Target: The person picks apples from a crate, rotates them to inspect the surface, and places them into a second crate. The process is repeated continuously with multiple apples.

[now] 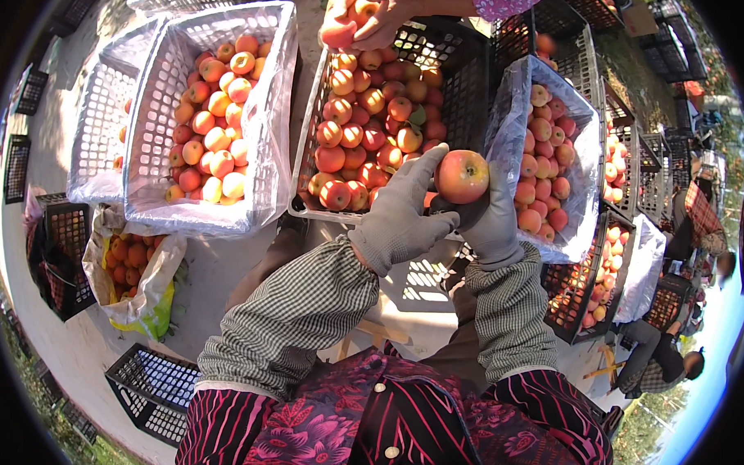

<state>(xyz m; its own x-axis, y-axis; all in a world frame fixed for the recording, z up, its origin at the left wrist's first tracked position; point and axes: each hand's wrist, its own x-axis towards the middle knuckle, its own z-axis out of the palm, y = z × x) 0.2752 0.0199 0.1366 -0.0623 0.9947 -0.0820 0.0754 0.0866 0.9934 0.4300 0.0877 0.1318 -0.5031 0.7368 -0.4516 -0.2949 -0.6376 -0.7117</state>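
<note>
My right hand (492, 221), in a grey knit glove, holds a red-yellow apple (462, 176) with its stem hollow facing up. Close by on the left is my left hand (403, 212), gloved the same way, its fingers apart and the fingertips near the apple's left side. Part of another red fruit shows just beneath the held apple, mostly hidden. Beyond both hands stands a black plastic crate (309, 107) of loose apples (370, 100), one with a green leaf. Plastic-lined crates of apples flank it, one at left (133, 132) and one at right (586, 172).
Across the black crate, another person's bare hands (379, 17) hold apples. A sack (98, 253) of apples and an empty black crate (158, 379) stand at lower left. More stacked crates (623, 260) line the right side, where a seated person (656, 359) is visible.
</note>
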